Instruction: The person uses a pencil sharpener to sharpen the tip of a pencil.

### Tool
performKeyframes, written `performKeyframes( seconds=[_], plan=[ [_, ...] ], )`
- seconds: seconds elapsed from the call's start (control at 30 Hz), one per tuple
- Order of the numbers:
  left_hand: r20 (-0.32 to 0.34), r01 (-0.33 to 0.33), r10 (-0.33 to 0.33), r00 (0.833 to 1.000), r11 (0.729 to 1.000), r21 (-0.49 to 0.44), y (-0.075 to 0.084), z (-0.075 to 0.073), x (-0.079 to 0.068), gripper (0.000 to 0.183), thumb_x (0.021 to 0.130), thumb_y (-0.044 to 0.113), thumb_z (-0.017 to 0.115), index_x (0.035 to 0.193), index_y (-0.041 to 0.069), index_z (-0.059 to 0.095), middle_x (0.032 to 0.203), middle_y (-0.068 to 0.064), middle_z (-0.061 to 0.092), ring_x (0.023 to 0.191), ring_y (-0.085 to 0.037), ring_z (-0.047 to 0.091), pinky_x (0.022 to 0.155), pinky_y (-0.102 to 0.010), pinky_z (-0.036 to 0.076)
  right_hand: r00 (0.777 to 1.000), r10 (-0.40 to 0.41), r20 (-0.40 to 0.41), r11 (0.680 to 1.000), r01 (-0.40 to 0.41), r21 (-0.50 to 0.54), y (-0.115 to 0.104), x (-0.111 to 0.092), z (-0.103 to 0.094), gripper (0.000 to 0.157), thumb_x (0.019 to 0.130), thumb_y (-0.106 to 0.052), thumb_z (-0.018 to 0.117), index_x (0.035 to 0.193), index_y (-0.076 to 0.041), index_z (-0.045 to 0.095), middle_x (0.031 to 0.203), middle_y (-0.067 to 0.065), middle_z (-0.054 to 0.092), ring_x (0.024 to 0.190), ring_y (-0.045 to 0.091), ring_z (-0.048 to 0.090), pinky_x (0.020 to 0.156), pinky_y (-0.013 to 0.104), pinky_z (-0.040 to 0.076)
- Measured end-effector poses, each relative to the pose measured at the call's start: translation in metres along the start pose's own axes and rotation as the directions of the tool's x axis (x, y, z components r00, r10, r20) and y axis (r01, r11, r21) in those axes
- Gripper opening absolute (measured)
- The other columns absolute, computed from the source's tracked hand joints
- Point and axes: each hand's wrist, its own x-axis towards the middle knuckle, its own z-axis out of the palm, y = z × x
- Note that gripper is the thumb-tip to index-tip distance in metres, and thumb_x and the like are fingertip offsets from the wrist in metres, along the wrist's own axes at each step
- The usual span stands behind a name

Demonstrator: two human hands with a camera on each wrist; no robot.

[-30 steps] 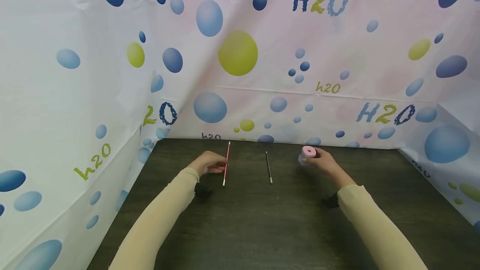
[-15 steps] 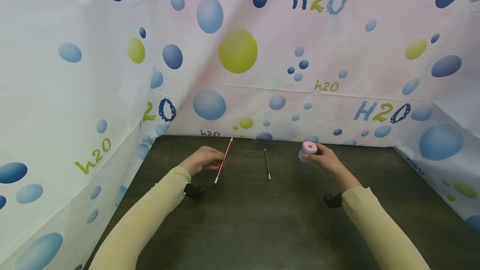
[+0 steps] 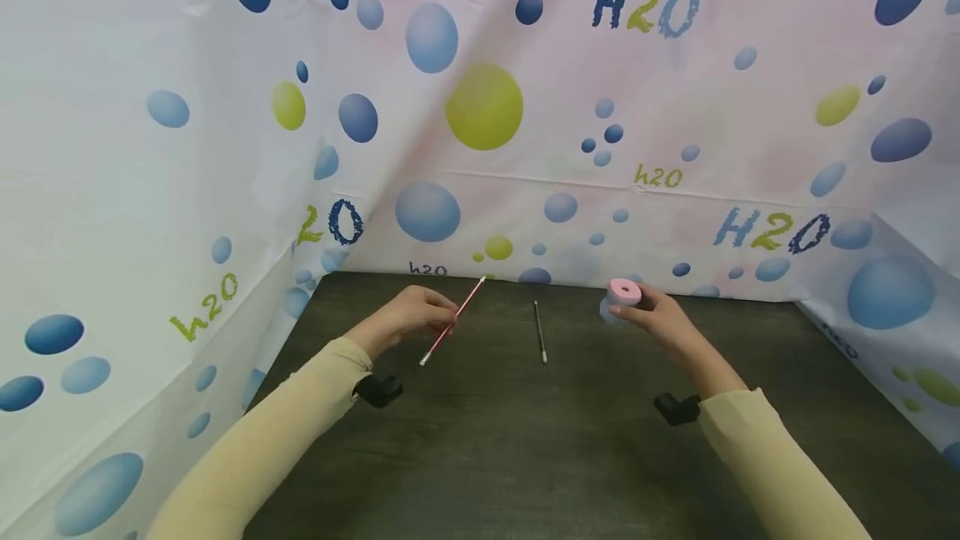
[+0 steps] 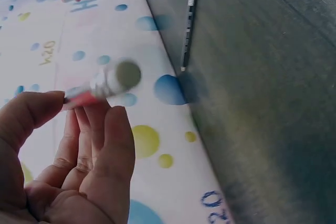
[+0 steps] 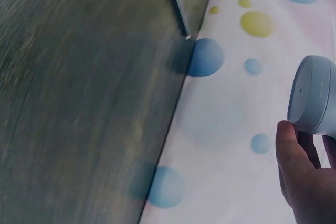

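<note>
My left hand [image 3: 416, 317] pinches a red pencil [image 3: 467, 302] near its middle, between thumb and fingertips. The pencil slants, its far end leaning right; in the left wrist view its blurred eraser end [image 4: 126, 75] faces the camera. On the right, my right hand [image 3: 667, 325] grips a pencil sharpener [image 3: 624, 292] with a pink top and a small hole in it, over a pale translucent body. The right wrist view shows thumb and fingers around the sharpener [image 5: 315, 95]. Between both hands a dark pencil [image 3: 540, 333] lies on the table.
The dark table [image 3: 517, 448] runs back to a white sheet [image 3: 660, 107] printed with blue and green dots, which also rises on the left and right sides. A black wrist mount [image 3: 378, 390] hangs below the left wrist, another mount [image 3: 677, 408] below the right.
The red pencil has turned from nearly straight to a clear slant, its far end going right and its near end left. The sharpener has risen slightly in my right hand.
</note>
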Motion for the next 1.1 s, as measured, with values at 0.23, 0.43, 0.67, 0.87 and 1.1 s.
performKeyframes(
  seconds=[0.23,0.43,0.67,0.87,1.1],
  plan=[
    [-0.086,-0.067,0.085,0.993,0.980,0.188,0.014,-0.008,-0.014,0.026,0.093,0.014,0.063,0.114,0.001,0.070,0.101,-0.013,0.074,0.091,-0.020,0.070,0.084,-0.035,0.057,0.998,-0.061,-0.003,0.998,0.061,-0.004,-0.012,-0.011,0.010,0.076,0.097,-0.029,0.062,0.153,0.004,0.023,0.154,0.030,0.033,0.143,0.046,0.033,0.113,0.061,0.031],
    [-0.097,-0.135,0.164,0.982,0.956,0.259,0.027,-0.016,-0.026,0.025,0.095,0.015,0.062,0.113,0.001,0.070,0.094,-0.012,0.072,0.081,-0.020,0.066,0.072,-0.030,0.053,0.996,-0.094,0.001,0.995,0.094,0.009,-0.024,-0.019,0.018,0.072,0.097,-0.026,0.063,0.152,0.004,0.027,0.150,0.030,0.040,0.139,0.046,0.038,0.112,0.060,0.033],
    [-0.090,-0.183,0.219,0.972,0.937,0.299,0.035,-0.019,-0.033,0.025,0.096,0.016,0.060,0.114,0.001,0.070,0.087,-0.010,0.070,0.079,-0.024,0.063,0.068,-0.028,0.049,0.994,-0.106,0.013,0.994,0.106,0.018,-0.031,-0.023,0.024,0.070,0.096,-0.023,0.063,0.151,0.004,0.030,0.149,0.030,0.041,0.139,0.046,0.039,0.111,0.060,0.034],
    [-0.077,-0.213,0.251,0.965,0.921,0.327,0.035,-0.020,-0.035,0.024,0.095,0.014,0.061,0.113,0.001,0.070,0.090,-0.012,0.071,0.075,-0.021,0.063,0.067,-0.028,0.049,0.992,-0.117,0.042,0.992,0.115,0.046,-0.032,-0.024,0.027,0.071,0.096,-0.021,0.063,0.152,0.003,0.027,0.153,0.029,0.037,0.143,0.047,0.034,0.112,0.062,0.032],
    [-0.068,-0.216,0.248,0.966,0.926,0.309,0.034,-0.016,-0.037,0.023,0.095,0.012,0.062,0.113,0.000,0.070,0.094,-0.016,0.070,0.069,-0.017,0.058,0.060,-0.027,0.046,0.991,-0.120,0.055,0.993,0.119,0.023,-0.034,-0.026,0.031,0.072,0.096,-0.024,0.064,0.152,0.001,0.028,0.152,0.028,0.038,0.143,0.046,0.034,0.111,0.062,0.034]
  ],
)
